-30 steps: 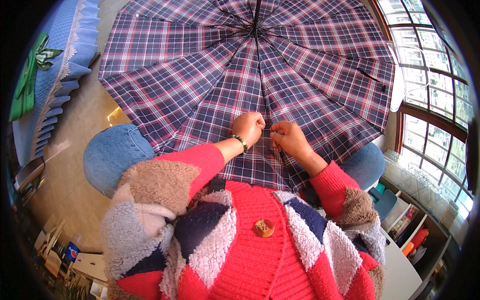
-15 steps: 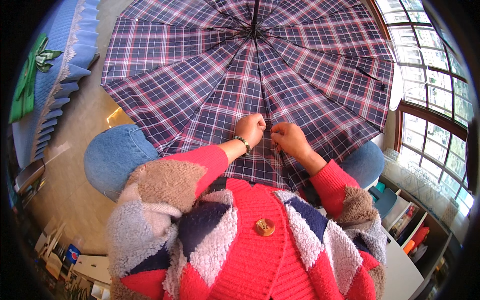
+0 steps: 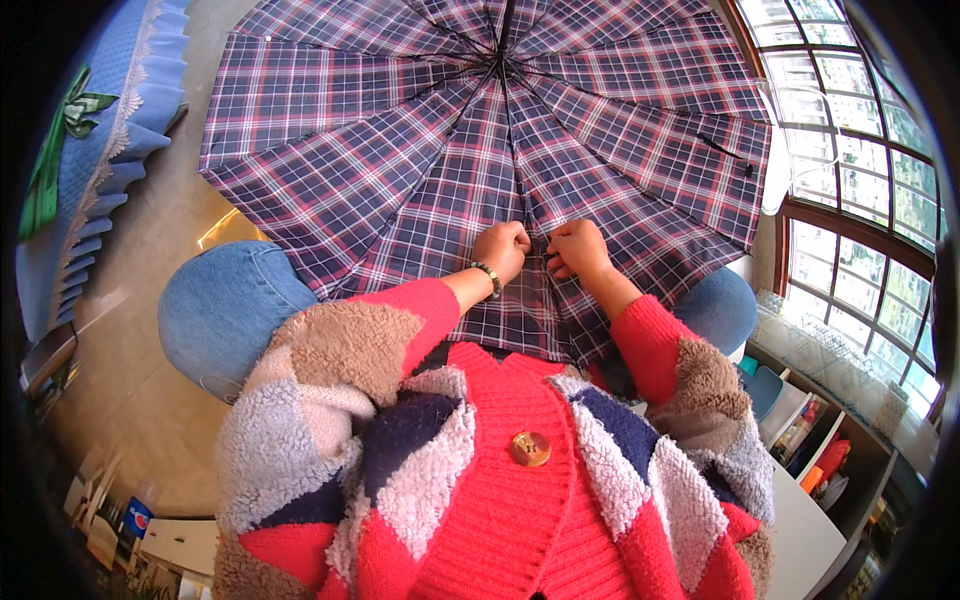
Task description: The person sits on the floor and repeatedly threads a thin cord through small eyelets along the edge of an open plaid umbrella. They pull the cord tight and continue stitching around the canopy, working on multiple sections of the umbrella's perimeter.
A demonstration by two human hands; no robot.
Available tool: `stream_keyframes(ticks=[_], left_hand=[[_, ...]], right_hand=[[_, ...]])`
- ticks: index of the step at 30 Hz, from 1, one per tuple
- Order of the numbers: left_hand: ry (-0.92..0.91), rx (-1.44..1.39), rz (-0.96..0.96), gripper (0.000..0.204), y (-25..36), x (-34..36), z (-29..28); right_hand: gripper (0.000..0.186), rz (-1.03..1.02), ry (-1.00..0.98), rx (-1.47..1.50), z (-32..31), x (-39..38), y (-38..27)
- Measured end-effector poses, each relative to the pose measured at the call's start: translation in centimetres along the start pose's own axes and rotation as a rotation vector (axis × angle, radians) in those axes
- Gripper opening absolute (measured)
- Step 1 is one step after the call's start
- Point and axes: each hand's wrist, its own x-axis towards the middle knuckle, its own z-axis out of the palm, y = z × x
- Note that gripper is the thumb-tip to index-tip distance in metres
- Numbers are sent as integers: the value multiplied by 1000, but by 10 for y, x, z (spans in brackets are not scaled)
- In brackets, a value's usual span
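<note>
An opened umbrella (image 3: 430,200) in dark blue, red and white plaid spreads across my lap, its inner side facing me. Its dark shaft (image 3: 506,30) rises from the hub at the top, and thin ribs fan out from there. My left hand (image 3: 502,250), with a beaded bracelet (image 3: 489,279) at the wrist, is closed over the cloth just left of a rib. Close by on the right of that rib, my right hand (image 3: 577,248) is closed in a pinch. Whatever the fingertips of either hand hold is too small or hidden to make out.
A blue quilted cover (image 3: 105,130) with a ruffled edge and green ribbon lies at the far left, above the floor (image 3: 130,370). Barred windows (image 3: 840,130) line the right side. Below them stands a shelf unit (image 3: 850,480) with assorted items.
My right hand has lifted slightly away from me, its fingers turning more downward. My left hand stays nearly in place. The whole view has shifted slightly.
</note>
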Motion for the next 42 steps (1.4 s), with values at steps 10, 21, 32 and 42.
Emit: stream_keyframes(ticks=[10,21,32,42], left_hand=[[6,41,14,6,-3,4,3],[-23,64,-57,5,3,4,4],[10,177,-90,5,1,5,5],[-73,171,-85,8,3,7,-3]], right_hand=[[12,71,-40,83,1,10,-2],[7,130,-106,228,2,16,4],[18,-155,-54,-328,9,-6,15],[17,-371,64,-603,15,-13,30]])
